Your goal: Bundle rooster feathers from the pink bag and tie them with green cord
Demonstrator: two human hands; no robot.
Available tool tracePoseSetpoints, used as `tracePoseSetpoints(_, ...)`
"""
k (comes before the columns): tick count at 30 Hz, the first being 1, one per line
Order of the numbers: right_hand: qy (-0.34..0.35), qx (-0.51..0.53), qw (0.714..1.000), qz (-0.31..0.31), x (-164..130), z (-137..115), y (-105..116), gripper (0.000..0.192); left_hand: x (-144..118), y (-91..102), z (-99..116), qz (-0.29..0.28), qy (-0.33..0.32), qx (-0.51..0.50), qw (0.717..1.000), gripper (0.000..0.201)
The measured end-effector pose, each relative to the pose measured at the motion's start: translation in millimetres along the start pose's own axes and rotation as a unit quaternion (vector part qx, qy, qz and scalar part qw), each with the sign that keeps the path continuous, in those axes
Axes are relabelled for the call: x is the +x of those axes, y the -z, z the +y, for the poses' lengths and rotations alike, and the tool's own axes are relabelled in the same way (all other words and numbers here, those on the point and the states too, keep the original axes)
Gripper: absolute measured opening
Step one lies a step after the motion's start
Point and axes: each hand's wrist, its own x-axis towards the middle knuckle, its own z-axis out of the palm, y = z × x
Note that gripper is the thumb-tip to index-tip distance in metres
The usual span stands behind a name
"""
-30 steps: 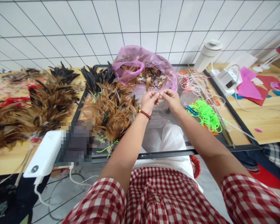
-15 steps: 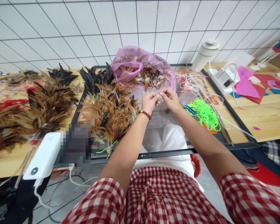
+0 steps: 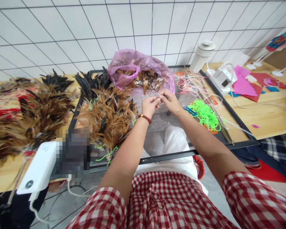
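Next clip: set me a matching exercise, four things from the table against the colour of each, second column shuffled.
Things:
1. plastic bag
2. cord bundle
3. bead bracelet
4. lidded cup

Colours:
A. white
B. neon green
C. translucent pink
D. dark red

Pairs: 1-C, 2-B, 3-D, 4-A

- The light is bright and even, with only soft, weak shadows.
- The white tile wall (image 3: 62,35) shines pale, and its lines bend near the edges.
- A blurry block of squares (image 3: 72,152) sits at lower left.
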Motion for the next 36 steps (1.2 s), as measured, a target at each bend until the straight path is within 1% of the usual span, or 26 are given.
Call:
tracePoseSetpoints(2, 0.006, -0.075, 0.997, 0.025, 5.4, -0.1, 10.6, 0.037, 1.2, -0.8, -0.8, 0.026, -0.012, -0.011, 1.0, 0.015)
tracePoseSetpoints(4, -0.026, -0.165, 0.983, 0.072, 9.9, 1.9, 30.1, 0.025, 3.2, -0.6, -1.1, 0.057, -0.021, -0.027, 0.998, 0.014)
tracePoseSetpoints(6, -0.084, -0.271, 0.952, 0.117, 11.0, 4.6, 54.4, 0.02, 5.8, 0.4, -1.6, 0.088, -0.027, -0.041, 0.995, 0.013)
tracePoseSetpoints(7, -0.109, -0.32, 0.934, 0.119, 9.9, 5.7, 66.1, 0.021, 7.1, 1.0, -1.9, 0.097, -0.031, -0.047, 0.994, 0.014)
tracePoseSetpoints(8, -0.124, -0.361, 0.918, 0.105, 8.0, 6.3, 76.3, 0.023, 8.3, 1.6, -2.4, 0.102, -0.036, -0.053, 0.993, 0.015)
tracePoseSetpoints(10, -0.133, -0.418, 0.898, 0.043, 2.7, 6.4, 90.2, 0.028, 9.8, 2.5, -3.1, 0.099, -0.046, -0.067, 0.992, 0.017)
tracePoseSetpoints(13, -0.114, -0.46, 0.878, -0.066, -4.7, 5.5, 95.6, 0.032, 9.5, 3.2, -3.3, 0.092, -0.047, -0.09, 0.991, 0.017)
tracePoseSetpoints(15, -0.108, -0.477, 0.864, -0.117, -7.4, 5.9, 94.4, 0.032, 8.1, 3.5, -2.4, 0.091, -0.04, -0.1, 0.99, 0.017)
tracePoseSetpoints(17, -0.12, -0.491, 0.852, -0.135, -8.0, 7.0, 93.2, 0.028, 6.2, 3.7, -1.0, 0.086, -0.036, -0.104, 0.99, 0.018)
tracePoseSetpoints(19, -0.141, -0.491, 0.852, -0.116, -6.5, 7.1, 91.3, 0.022, 4.4, 3.5, 0.7, 0.081, -0.034, -0.104, 0.991, 0.019)
tracePoseSetpoints(20, -0.15, -0.477, 0.861, -0.096, -5.0, 6.1, 89.0, 0.017, 3.5, 3.2, 1.5, 0.08, -0.031, -0.104, 0.991, 0.019)
tracePoseSetpoints(21, -0.158, -0.447, 0.877, -0.073, -3.2, 4.2, 84.8, 0.013, 2.8, 2.8, 2.2, 0.081, -0.027, -0.104, 0.991, 0.018)
tracePoseSetpoints(22, -0.163, -0.398, 0.902, -0.046, -1.3, 1.2, 78.6, 0.01, 2.3, 2.3, 2.8, 0.082, -0.022, -0.105, 0.991, 0.017)
tracePoseSetpoints(24, -0.177, -0.247, 0.953, 0.002, 2.0, -7.5, 59.9, 0.005, 1.6, 1.4, 3.3, 0.083, -0.015, -0.104, 0.991, 0.015)
tracePoseSetpoints(25, -0.189, -0.155, 0.969, 0.02, 3.0, -12.5, 48.2, 0.005, 1.5, 1.0, 3.2, 0.083, -0.013, -0.102, 0.991, 0.015)
tracePoseSetpoints(26, -0.206, -0.069, 0.976, 0.021, 3.3, -17.5, 36.1, 0.006, 1.5, 0.7, 3.0, 0.084, -0.012, -0.098, 0.992, 0.015)
tracePoseSetpoints(28, -0.24, 0.052, 0.969, 0.01, 2.5, -25.2, 14.1, 0.014, 1.6, 0.4, 2.2, 0.082, -0.013, -0.089, 0.993, 0.015)
tracePoseSetpoints(30, -0.262, 0.113, 0.958, 0.006, 0.5, -28.2, -0.9, 0.023, 1.7, 0.5, 1.4, 0.079, -0.015, -0.084, 0.993, 0.016)
tracePoseSetpoints(32, -0.273, 0.147, 0.951, 0.019, -1.2, -26.7, -7.5, 0.028, 1.8, 0.9, 0.8, 0.075, -0.014, -0.081, 0.994, 0.015)
tracePoseSetpoints(34, -0.278, 0.174, 0.944, 0.032, -2.3, -23.7, -8.2, 0.031, 2.0, 1.3, 0.1, 0.074, -0.011, -0.077, 0.994, 0.013)
tracePoseSetpoints(36, -0.273, 0.194, 0.942, 0.029, -2.7, -22.0, -6.8, 0.032, 2.6, 1.8, -0.7, 0.076, -0.006, -0.073, 0.994, 0.01)
